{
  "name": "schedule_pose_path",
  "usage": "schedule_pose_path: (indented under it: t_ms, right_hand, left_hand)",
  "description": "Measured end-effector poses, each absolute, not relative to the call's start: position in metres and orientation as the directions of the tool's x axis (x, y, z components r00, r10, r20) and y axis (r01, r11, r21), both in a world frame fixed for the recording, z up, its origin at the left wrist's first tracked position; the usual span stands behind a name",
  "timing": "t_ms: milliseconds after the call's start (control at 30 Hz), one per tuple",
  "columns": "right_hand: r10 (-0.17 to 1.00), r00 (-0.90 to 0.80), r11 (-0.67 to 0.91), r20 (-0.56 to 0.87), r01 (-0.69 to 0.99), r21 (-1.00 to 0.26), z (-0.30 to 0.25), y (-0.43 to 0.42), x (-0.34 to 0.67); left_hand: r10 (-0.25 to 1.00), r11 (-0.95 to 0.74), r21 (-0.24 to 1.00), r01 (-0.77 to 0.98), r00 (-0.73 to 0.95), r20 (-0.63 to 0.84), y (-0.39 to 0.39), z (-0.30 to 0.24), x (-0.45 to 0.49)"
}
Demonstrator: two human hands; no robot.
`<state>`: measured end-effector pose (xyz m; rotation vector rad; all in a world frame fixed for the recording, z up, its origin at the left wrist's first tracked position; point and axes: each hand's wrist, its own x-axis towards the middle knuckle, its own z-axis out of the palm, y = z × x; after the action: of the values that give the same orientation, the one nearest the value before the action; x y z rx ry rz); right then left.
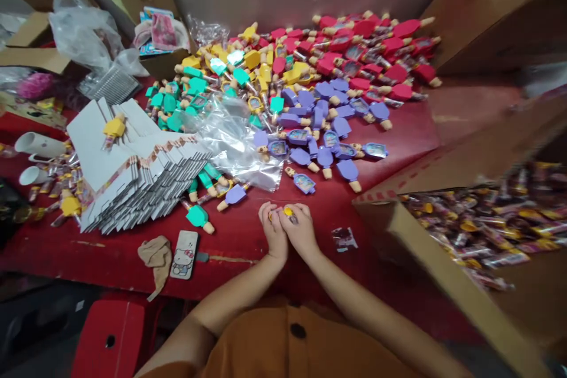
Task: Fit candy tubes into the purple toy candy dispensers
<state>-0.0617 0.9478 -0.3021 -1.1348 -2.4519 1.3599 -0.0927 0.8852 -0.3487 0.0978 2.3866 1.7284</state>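
Note:
My left hand and my right hand meet at the fingertips on the red table, pinching a small yellow piece that they partly hide. Just beyond them lies a purple popsicle-shaped toy. A large heap of these toys in red, yellow, teal and purple spreads across the far table. A clear plastic bag lies over part of the heap.
A fanned stack of flat white cardboard stands left of my hands. A phone in a Hello Kitty case and a beige cloth lie near the front edge. On the right, a cardboard box holds wrapped sweets.

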Motion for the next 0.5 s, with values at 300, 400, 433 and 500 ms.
schedule_pose_path:
  t_ms: [300, 400, 433, 500]
  right_hand:
    - [0.584, -0.664, 0.275, -0.466, 0.703, -0.656, -0.362, 0.919, -0.114]
    - [0.578, -0.668, 0.257, -0.468, 0.694, -0.673, -0.349, 0.92, -0.108]
    - [0.571, -0.681, 0.257, -0.459, 0.679, -0.687, -0.341, 0.921, -0.1]
    - [0.53, -0.732, 0.246, -0.428, 0.615, -0.749, -0.325, 0.928, -0.073]
  left_hand:
    - [0.192, 0.613, 0.788, -0.059, -0.956, -0.222, 0.848, -0.411, -0.138]
    - [0.207, 0.673, 0.739, -0.04, -0.948, -0.24, 0.846, -0.409, -0.143]
    - [0.21, 0.684, 0.728, -0.035, -0.947, -0.243, 0.846, -0.409, -0.142]
    - [0.203, 0.691, 0.723, -0.027, -0.952, -0.23, 0.844, -0.411, -0.141]
